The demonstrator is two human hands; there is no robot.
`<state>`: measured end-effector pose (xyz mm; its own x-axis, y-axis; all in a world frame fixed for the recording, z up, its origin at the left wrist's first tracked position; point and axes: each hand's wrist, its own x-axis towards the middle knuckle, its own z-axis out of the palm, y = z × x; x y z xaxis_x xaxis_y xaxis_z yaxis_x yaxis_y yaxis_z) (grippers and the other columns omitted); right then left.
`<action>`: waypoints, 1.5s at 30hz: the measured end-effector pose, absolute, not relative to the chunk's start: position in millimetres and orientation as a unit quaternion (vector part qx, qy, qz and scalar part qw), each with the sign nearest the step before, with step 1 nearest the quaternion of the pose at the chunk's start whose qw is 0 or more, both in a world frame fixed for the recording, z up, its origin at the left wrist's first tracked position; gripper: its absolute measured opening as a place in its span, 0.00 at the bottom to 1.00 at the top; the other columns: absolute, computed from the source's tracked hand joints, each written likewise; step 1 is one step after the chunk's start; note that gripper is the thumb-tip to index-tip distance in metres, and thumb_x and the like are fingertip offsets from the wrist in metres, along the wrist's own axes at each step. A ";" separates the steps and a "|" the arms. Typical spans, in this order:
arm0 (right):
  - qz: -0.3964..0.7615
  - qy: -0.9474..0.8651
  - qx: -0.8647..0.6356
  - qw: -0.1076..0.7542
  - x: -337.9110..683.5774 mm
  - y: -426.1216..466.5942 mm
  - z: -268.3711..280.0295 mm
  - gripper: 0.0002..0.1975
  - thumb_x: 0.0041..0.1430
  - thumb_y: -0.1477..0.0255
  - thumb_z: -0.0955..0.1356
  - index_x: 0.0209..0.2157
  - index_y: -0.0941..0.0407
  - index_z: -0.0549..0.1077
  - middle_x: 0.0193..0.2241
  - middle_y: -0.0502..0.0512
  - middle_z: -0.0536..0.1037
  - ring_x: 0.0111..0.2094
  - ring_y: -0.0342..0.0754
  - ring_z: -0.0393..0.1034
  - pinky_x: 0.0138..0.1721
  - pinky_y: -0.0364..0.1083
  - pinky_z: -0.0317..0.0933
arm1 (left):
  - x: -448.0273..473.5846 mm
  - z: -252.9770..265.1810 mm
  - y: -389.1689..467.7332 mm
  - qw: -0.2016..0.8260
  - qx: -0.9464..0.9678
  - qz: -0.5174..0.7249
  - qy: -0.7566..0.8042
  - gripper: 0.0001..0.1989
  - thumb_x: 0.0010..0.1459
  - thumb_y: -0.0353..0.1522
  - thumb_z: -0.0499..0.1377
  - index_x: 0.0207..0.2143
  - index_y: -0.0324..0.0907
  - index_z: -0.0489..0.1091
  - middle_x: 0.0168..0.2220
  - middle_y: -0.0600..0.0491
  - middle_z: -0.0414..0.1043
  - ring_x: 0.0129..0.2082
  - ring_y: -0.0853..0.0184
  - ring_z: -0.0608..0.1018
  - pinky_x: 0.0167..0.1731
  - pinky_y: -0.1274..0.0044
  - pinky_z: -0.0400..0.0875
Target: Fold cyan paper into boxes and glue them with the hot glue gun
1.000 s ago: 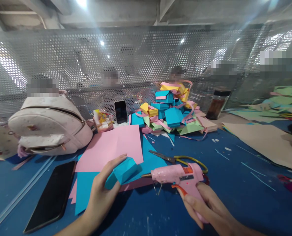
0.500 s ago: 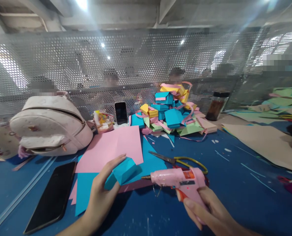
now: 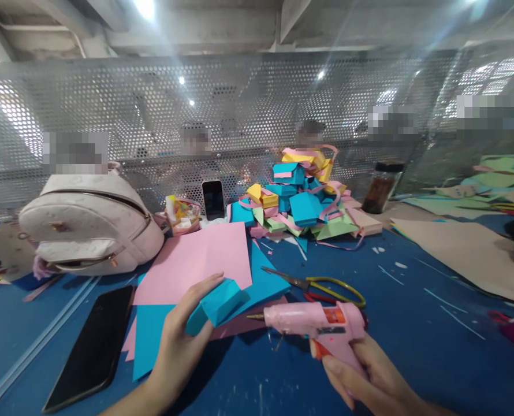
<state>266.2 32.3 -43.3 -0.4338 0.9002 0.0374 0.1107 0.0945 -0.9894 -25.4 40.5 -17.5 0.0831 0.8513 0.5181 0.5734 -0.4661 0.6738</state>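
Left hand (image 3: 181, 335), in the head view, pinches a folded blue paper (image 3: 223, 301) between the thumb beneath and the fingers curled over its far side. Right hand (image 3: 363, 370) is wrapped around the grip of a pink glue gun (image 3: 313, 320), with a finger at the orange trigger (image 3: 323, 349). The gun lies level across the front, its nozzle (image 3: 256, 316) pointing left toward the folded paper, near it but apart. The folded paper is up above some sheets, just left of the middle of the view: a pink sheet (image 3: 209, 248) on top, a blue sheet (image 3: 149, 332) under it and more pink showing at the edges. Scissors (image 3: 302, 282) lie just beyond the gun, their blades pointing left over the corner of the blue sheet and their handles yellow and red. A black phone (image 3: 90, 346) lies flat left of the sheets, and a white backpack (image 3: 92, 228) sits behind it. Farther back, a smaller phone (image 3: 213, 199) stands upright beside a bag of yellow bits (image 3: 182, 215). Right of that phone rises a heap of folded paper pieces (image 3: 304, 208) in blue, yellow, green and pink, with a dark-lidded jar (image 3: 382, 188) near it. Tan sheets (image 3: 451, 251) spread at the right of the blue table (image 3: 413, 346). Behind everything runs a perforated metal screen (image 3: 248, 92), with people dimly visible through it.
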 end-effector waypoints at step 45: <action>0.220 -0.688 -0.578 0.381 349.1 79.3 6.6 0.22 0.59 0.57 0.65 0.17 0.57 0.66 0.13 0.47 0.60 0.14 0.42 0.61 0.17 0.42 0.52 | -23.9 -20.3 46.6 0.138 0.672 0.514 0.515 0.19 0.57 0.33 0.60 0.52 0.44 0.72 0.51 0.49 0.76 0.53 0.53 0.75 0.54 0.60 0.68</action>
<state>349.1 79.3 6.6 -0.0419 0.9621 0.2695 0.6279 0.2351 -0.7419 -23.9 46.6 -20.3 -0.0581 0.8339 0.5488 0.5499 -0.4321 0.7148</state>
